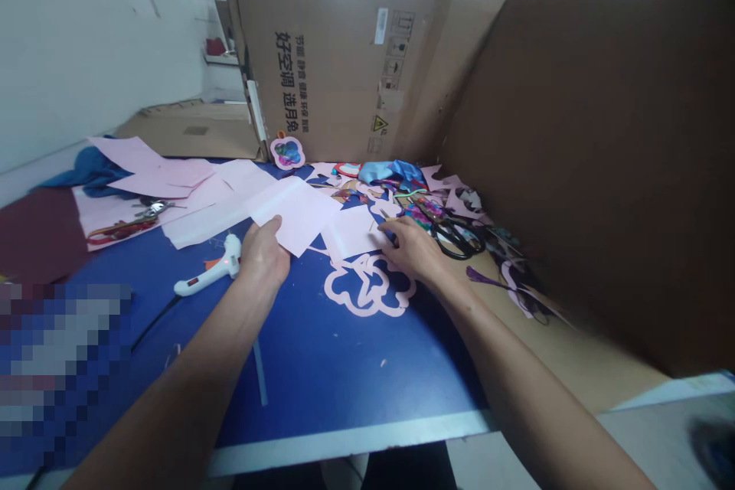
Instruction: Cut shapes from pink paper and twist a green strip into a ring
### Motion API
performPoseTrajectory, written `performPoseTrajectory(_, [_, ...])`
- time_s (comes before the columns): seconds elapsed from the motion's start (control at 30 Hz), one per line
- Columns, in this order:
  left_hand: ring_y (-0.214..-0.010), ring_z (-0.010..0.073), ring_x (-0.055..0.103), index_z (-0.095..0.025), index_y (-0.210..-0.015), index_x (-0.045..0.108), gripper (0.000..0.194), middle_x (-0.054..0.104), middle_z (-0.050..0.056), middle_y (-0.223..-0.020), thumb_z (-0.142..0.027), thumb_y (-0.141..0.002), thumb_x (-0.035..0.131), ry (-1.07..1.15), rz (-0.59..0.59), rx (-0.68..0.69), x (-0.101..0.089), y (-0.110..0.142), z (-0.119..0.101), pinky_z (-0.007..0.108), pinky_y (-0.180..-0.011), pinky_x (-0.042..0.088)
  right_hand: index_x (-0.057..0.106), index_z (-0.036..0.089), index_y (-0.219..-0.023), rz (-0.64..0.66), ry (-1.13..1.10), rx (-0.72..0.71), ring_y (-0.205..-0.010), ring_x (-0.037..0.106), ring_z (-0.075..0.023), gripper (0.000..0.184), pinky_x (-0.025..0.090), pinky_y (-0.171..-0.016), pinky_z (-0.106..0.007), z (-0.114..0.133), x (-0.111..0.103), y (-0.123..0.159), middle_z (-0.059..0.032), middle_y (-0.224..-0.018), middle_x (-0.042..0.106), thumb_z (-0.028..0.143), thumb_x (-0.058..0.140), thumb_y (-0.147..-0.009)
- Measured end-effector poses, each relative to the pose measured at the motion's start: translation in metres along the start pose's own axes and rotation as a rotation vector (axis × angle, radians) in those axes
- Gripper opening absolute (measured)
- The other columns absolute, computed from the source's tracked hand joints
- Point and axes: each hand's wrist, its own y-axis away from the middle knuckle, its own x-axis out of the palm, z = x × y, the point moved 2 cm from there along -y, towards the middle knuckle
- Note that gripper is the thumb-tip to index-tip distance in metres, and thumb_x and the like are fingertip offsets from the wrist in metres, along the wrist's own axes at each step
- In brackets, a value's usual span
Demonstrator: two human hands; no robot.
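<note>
My left hand (264, 254) grips a pale pink paper sheet (298, 214) by its near edge, thumb on top. Just right of that sheet lies a smaller pale paper piece (353, 233). At its right edge is my right hand (410, 245), fingers closed; a thin pointed thing shows beside them, too small to name. Below the hands, pink flower-shaped paper outlines (370, 287) lie on the blue table (333, 375). A white glue gun (210, 272) rests against the left hand's outer side. Black-handled scissors (459, 239) lie right of my right hand.
Large cardboard panels (344, 53) stand behind and to the right. Paper scraps and colourful pieces (413, 203) are heaped along the back. More pink sheets (161, 168) and a metal-and-red tool (123, 228) lie left. A flower-shaped charm (287, 153) leans on the cardboard.
</note>
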Motion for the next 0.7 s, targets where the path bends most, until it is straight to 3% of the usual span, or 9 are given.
performPoseTrajectory(0.1, [-0.116, 0.0268, 0.075, -0.017, -0.116, 0.07, 0.033, 0.078, 0.013, -0.118, 0.002, -0.092, 0.056, 0.028, -0.021, 0.009, 0.0, -0.001, 0.0, 0.042, -0.099, 0.063, 0.071, 0.026, -0.132, 0.028, 0.005, 0.008, -0.102, 0.069, -0.0238, 0.048, 0.051, -0.083, -0.032, -0.003, 0.005, -0.001, -0.0094, -0.141, 0.065, 0.026, 0.077, -0.085])
performPoseTrajectory(0.2, [-0.116, 0.0263, 0.075, -0.019, -0.113, 0.07, 0.034, 0.079, 0.011, -0.114, 0.003, -0.092, 0.056, 0.032, -0.02, 0.014, -0.001, 0.0, 0.0, 0.042, -0.1, 0.062, 0.069, 0.028, -0.136, 0.084, 0.008, 0.024, -0.101, 0.07, -0.0244, 0.055, 0.052, -0.08, -0.031, -0.004, 0.01, -0.002, -0.0081, -0.137, 0.068, 0.026, 0.079, -0.082])
performPoseTrajectory(0.4, [-0.116, 0.0248, 0.075, -0.018, -0.111, 0.071, 0.032, 0.08, 0.011, -0.112, 0.003, -0.092, 0.055, 0.034, -0.015, 0.029, 0.0, 0.003, -0.001, 0.039, -0.103, 0.061, 0.08, 0.028, -0.111, 0.062, 0.077, -0.004, -0.099, 0.071, -0.0225, 0.022, 0.05, -0.08, -0.03, 0.002, 0.016, 0.001, -0.0054, -0.12, 0.075, 0.029, 0.067, -0.094])
performPoseTrajectory(0.57, [-0.117, 0.0249, 0.074, -0.019, -0.113, 0.071, 0.033, 0.079, 0.011, -0.115, 0.002, -0.092, 0.055, 0.051, -0.019, 0.061, 0.0, 0.003, -0.003, 0.04, -0.104, 0.06, 0.082, 0.027, -0.101, -0.025, 0.098, -0.031, -0.098, 0.071, -0.0213, 0.022, 0.049, -0.079, -0.029, 0.005, 0.019, 0.002, -0.0064, -0.116, 0.076, 0.028, 0.059, -0.101])
performPoseTrajectory(0.7, [-0.117, 0.0252, 0.075, -0.018, -0.117, 0.07, 0.033, 0.079, 0.011, -0.118, 0.0, -0.094, 0.054, 0.055, -0.057, 0.069, -0.002, -0.001, -0.004, 0.041, -0.103, 0.06, 0.08, 0.023, -0.098, -0.27, -0.074, 0.061, -0.095, 0.072, -0.0237, 0.022, 0.051, -0.08, -0.031, -0.005, 0.002, -0.004, -0.0077, -0.108, 0.079, 0.029, 0.06, -0.098])
